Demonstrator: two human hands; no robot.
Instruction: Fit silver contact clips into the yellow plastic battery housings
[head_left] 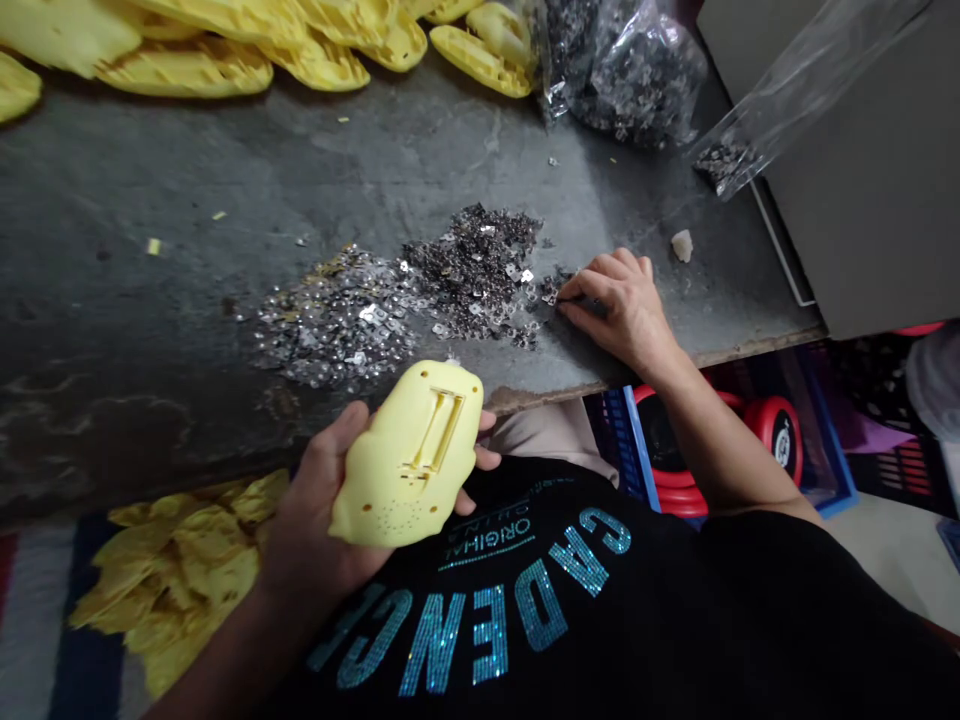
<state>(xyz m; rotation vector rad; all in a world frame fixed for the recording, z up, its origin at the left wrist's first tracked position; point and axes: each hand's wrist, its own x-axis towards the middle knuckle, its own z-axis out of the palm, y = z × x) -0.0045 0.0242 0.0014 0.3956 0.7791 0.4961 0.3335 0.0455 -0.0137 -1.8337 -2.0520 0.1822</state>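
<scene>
My left hand (315, 520) grips a yellow plastic shell (409, 455) just below the near edge of the grey table (225, 200), its hollow inner side facing up. My right hand (619, 305) rests on the table at the right end of a heap of small metal contact pieces (420, 290). Its fingers are pinched together at the heap's edge; what they hold is too small to make out.
More yellow shells (225, 45) are piled along the table's far edge. A clear bag of metal pieces (630, 70) lies at the back right, with a grey box (862, 150) beside it. Yellow shells (180, 580) fill a container below left. Red items (780, 430) sit under the table.
</scene>
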